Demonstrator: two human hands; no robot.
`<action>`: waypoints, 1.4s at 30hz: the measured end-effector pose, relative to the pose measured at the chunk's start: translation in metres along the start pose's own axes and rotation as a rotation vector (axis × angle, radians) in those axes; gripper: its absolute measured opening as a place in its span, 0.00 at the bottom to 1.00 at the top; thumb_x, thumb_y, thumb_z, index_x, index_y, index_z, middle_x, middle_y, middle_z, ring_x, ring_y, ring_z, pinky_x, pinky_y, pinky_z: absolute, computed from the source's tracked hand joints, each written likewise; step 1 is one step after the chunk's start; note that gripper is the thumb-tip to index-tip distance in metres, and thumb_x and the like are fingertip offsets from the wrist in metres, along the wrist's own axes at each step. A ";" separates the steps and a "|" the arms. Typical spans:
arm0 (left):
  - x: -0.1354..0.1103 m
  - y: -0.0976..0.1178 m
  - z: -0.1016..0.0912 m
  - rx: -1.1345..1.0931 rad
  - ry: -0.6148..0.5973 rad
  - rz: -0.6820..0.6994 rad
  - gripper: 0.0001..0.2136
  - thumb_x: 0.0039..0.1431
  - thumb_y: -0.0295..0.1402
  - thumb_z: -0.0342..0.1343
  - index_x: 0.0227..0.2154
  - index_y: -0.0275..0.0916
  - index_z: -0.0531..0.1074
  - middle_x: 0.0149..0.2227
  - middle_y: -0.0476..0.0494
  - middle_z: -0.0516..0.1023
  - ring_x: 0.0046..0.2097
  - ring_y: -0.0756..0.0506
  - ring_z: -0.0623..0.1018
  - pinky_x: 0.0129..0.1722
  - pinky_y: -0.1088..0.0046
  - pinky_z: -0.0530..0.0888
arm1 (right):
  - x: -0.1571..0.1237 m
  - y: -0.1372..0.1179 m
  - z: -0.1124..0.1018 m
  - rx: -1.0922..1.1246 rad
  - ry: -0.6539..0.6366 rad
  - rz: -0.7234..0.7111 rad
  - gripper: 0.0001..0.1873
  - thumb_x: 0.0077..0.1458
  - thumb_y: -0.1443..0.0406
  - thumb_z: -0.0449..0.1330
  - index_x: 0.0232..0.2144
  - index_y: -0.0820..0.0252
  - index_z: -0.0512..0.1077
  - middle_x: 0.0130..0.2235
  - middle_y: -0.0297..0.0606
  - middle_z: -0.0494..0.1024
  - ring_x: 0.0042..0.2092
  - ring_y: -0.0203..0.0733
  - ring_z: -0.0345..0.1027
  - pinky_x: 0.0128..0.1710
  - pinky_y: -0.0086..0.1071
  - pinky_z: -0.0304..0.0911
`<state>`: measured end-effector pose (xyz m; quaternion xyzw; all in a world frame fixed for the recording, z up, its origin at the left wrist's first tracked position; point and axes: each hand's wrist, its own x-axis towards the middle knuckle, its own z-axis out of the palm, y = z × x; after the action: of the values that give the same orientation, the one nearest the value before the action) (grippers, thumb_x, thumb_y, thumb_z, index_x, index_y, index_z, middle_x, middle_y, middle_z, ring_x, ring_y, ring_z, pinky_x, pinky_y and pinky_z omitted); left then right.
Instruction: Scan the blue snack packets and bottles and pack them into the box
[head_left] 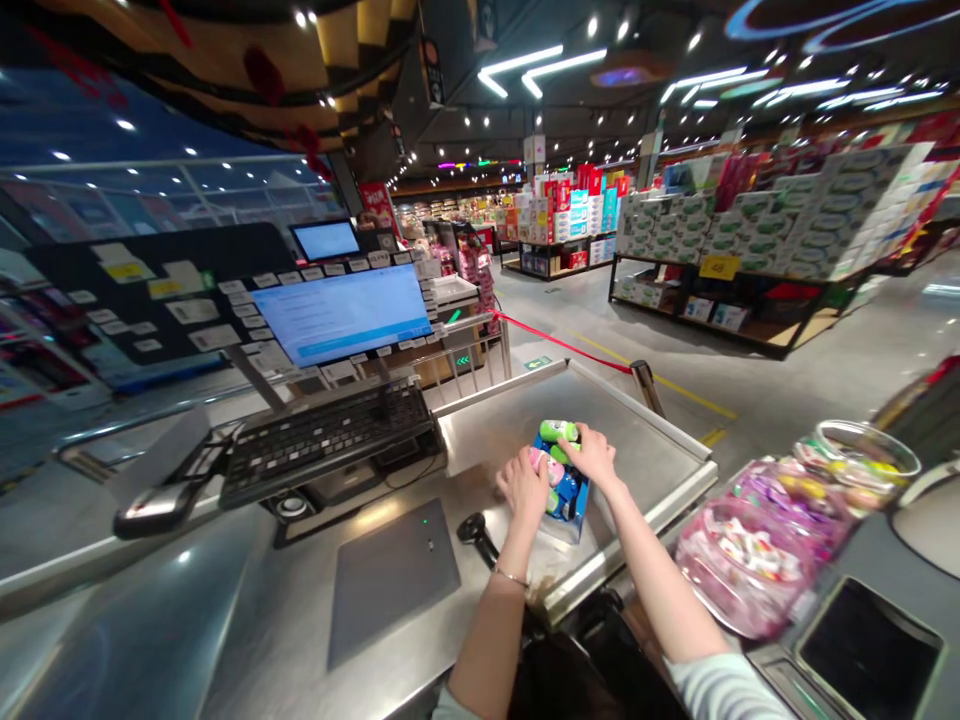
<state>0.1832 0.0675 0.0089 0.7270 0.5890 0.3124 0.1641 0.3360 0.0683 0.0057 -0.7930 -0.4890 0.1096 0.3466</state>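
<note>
A blue display box [574, 522] stands on the metal counter in front of me, with several small containers in it. My left hand [527, 488] is closed at the box's left side, its fingers curled round a pink container [549, 464]. My right hand [592, 457] reaches in from the right, with thumb and fingers closed on a green container [568, 453]. Another green container [559, 430] lies on its side at the far end of the box, beside my right fingertips. My fingers partly cover the contents. A black handheld scanner [474, 530] lies left of my left wrist.
A keyboard [326, 445] and a monitor [345, 315] stand to the left. A flat grey pad [394, 580] is set in the counter. Raised edges [637, 410] border the metal tray area. At right are plastic tubs of sweets [742, 560] and a dark-screened device [870, 655].
</note>
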 end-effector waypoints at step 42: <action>-0.118 -0.143 -0.082 -1.302 0.453 -0.590 0.17 0.49 0.38 0.64 0.40 0.37 0.69 0.44 0.39 0.77 0.44 0.46 0.78 0.46 0.65 0.77 | -0.181 -0.070 0.100 0.297 -0.384 -0.154 0.19 0.45 0.62 0.63 0.41 0.62 0.74 0.43 0.48 0.79 0.47 0.53 0.72 0.47 0.38 0.64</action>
<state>0.0093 -0.0201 -0.0475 0.2126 0.4748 0.6828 0.5130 0.1461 -0.0219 -0.0520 -0.6585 -0.5831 0.3021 0.3675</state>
